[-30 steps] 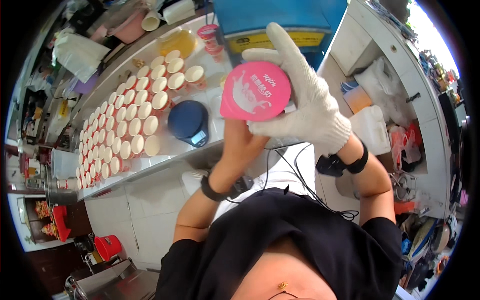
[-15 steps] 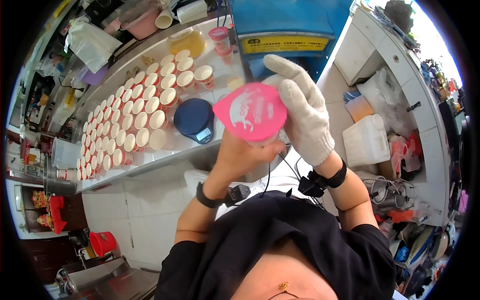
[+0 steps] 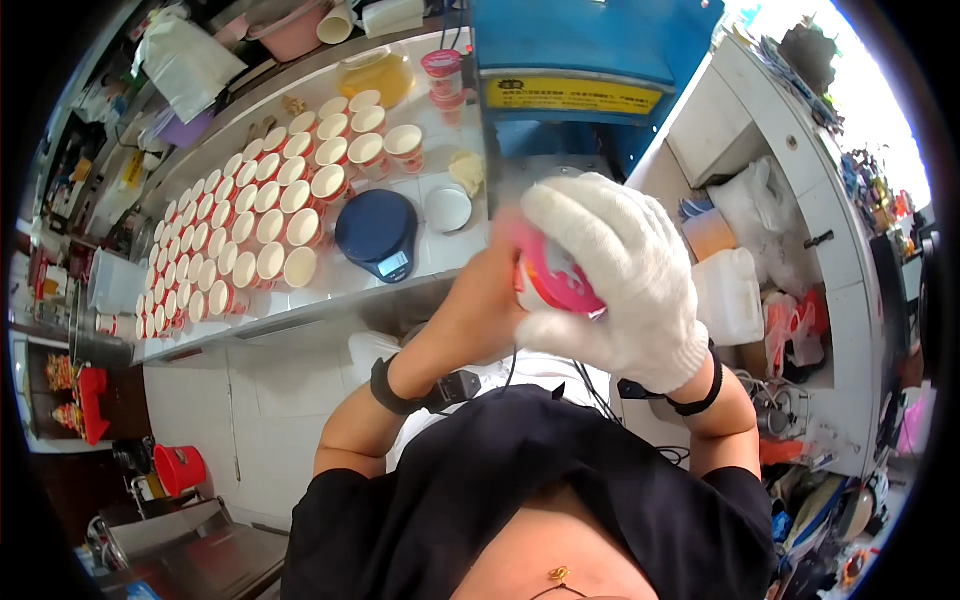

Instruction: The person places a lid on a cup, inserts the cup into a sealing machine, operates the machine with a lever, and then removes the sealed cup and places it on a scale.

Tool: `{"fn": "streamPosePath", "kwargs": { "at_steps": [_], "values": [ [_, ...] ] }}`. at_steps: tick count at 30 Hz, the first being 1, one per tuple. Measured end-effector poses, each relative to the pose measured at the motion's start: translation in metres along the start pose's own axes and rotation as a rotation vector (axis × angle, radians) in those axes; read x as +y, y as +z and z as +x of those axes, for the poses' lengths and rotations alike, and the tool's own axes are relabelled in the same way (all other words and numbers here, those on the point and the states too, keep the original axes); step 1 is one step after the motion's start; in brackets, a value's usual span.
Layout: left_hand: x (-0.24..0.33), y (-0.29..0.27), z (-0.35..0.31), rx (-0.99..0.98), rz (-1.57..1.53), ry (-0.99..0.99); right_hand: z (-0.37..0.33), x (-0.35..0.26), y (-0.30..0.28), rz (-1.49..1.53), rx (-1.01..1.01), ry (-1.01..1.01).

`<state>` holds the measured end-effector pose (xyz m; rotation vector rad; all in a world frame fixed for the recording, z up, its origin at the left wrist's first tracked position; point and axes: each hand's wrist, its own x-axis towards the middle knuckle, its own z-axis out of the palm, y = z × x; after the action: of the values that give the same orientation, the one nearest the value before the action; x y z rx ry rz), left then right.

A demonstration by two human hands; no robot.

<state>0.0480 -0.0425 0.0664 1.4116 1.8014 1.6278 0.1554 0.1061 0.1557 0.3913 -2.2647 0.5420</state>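
A paper cup with a shiny pink film lid (image 3: 568, 280) is held tilted in front of my chest. My bare left hand (image 3: 478, 305) wraps round its side. My right hand (image 3: 630, 280), in a white knitted glove, curls over the lid and the cup's other side, with the thumb below. Between them the hands hide much of the cup. To the left of the hands, a dark blue kitchen scale (image 3: 370, 225) with a small lit display sits on the counter, with a round whitish disc (image 3: 448, 208) beside it.
Rows of open red-and-white paper cups (image 3: 270, 228) cover the counter's left. Two stacked pink-lidded cups (image 3: 442, 75) stand behind, near a blue machine (image 3: 570, 45) with a yellow label. A white plastic jug (image 3: 728, 295) is by the right cabinet. A red bucket (image 3: 180, 468) is at lower left.
The gloved right hand has come from behind the cup onto its lid. The cup has tilted and moved lower right, and the round disc on the counter has come into view.
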Motion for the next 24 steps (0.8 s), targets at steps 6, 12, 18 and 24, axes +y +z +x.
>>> {"fn": "streamPosePath", "kwargs": {
  "at_steps": [6, 12, 18, 24],
  "values": [
    [0.000, -0.010, 0.002, -0.306, -0.232, 0.216, 0.022, 0.013, -0.003, 0.398, -0.365, -0.395],
    [0.016, -0.049, 0.020, -0.267, -0.366, -0.198, 0.006, 0.009, -0.014, 0.753, 0.077, -0.271],
    [-0.037, -0.117, 0.108, 0.530, -0.569, -0.157, -0.027, 0.053, -0.039, 0.706, 0.280, -0.038],
    [-0.156, -0.166, 0.226, 0.753, -0.166, 0.047, -0.061, 0.061, -0.029, 0.678, 0.318, 0.213]
  ]
}}
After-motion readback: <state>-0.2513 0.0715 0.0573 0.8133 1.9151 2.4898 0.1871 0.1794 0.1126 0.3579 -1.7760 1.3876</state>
